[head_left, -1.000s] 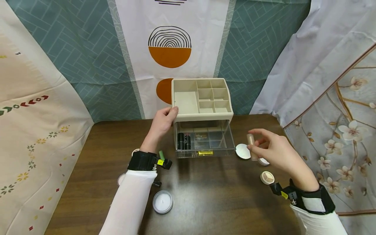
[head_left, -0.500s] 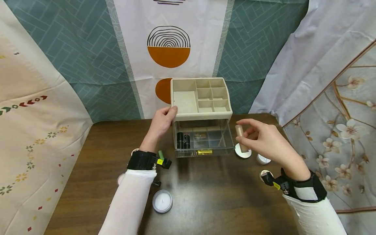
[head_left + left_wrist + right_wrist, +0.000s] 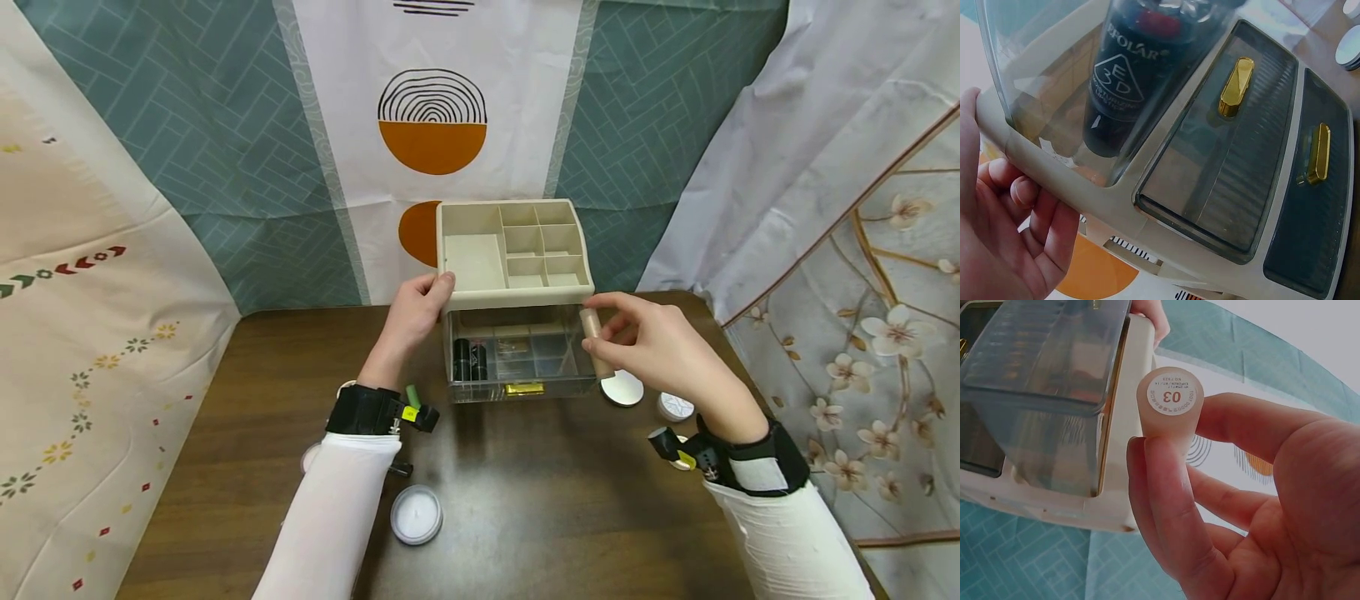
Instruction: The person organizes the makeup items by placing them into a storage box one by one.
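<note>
A cream makeup organizer point(image 3: 474, 260) stands at the back of the table, its top clear drawer point(image 3: 480, 393) pulled out. Two black tubes point(image 3: 461, 360) lie in the drawer's left part; lettering on one dark tube point(image 3: 1116, 94) shows in the left wrist view. My left hand point(image 3: 415, 310) grips the organizer's left front edge, thumb on top. Between the thumb and fingers of my right hand point(image 3: 656, 342) is a beige cosmetic tube point(image 3: 592, 320), tilted, at the drawer's right side. Its round end label point(image 3: 1172, 395), marked 03, faces the right wrist camera.
A white disc point(image 3: 622, 389) and a small round white container point(image 3: 676, 407) lie right of the drawer. A round white jar point(image 3: 416, 515) sits front left. By my left wrist are a green stick point(image 3: 412, 396) and a black item point(image 3: 401, 469). Cloth hangs behind and on both sides.
My right hand has moved left with the beige cosmetic tube, from above the small items on the right to the drawer's right side. My left hand has stayed on the organizer.
</note>
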`<act>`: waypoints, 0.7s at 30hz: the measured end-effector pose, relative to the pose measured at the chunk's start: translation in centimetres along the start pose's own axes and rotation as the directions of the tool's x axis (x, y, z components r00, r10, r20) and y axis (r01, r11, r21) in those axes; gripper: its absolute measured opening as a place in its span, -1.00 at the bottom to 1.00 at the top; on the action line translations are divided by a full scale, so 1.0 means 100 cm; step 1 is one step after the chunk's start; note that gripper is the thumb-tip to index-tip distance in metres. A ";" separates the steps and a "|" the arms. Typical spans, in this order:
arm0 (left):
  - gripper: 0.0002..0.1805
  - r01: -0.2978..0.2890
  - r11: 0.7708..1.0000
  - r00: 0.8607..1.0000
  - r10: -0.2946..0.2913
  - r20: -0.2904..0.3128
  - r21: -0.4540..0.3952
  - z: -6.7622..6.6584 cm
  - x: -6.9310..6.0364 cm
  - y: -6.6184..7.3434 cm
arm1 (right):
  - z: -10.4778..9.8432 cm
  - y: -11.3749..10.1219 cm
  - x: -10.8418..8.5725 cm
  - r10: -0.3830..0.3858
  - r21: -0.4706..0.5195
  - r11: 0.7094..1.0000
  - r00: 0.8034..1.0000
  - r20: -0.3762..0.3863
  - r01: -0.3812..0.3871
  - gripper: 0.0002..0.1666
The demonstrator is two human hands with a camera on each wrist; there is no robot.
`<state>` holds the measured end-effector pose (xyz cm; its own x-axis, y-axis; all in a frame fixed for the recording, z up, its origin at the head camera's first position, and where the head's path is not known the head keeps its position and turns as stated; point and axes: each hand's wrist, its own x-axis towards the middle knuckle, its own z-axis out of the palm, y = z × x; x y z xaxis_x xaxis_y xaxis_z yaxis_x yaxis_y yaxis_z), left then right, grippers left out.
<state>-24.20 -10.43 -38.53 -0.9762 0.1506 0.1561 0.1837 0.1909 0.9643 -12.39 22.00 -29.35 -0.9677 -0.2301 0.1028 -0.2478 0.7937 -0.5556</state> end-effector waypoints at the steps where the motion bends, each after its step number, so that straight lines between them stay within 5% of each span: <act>1: -0.51 0.002 1.000 1.000 -0.002 0.000 0.000 0.000 0.000 0.000 | 0.001 -0.001 0.002 -0.004 0.001 1.000 1.000 0.000 0.004 -0.43; 21: -0.51 -0.007 1.000 1.000 0.007 0.001 -0.013 -0.001 0.002 -0.003 | 0.023 -0.011 0.018 -0.042 0.044 0.998 0.999 0.007 0.041 -0.44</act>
<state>-24.48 -10.51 -38.76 -0.9747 0.1532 0.1630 0.1894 0.1769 0.9658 -13.76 19.46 -30.45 -0.9562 -0.2668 0.1204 -0.2853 0.7578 -0.5868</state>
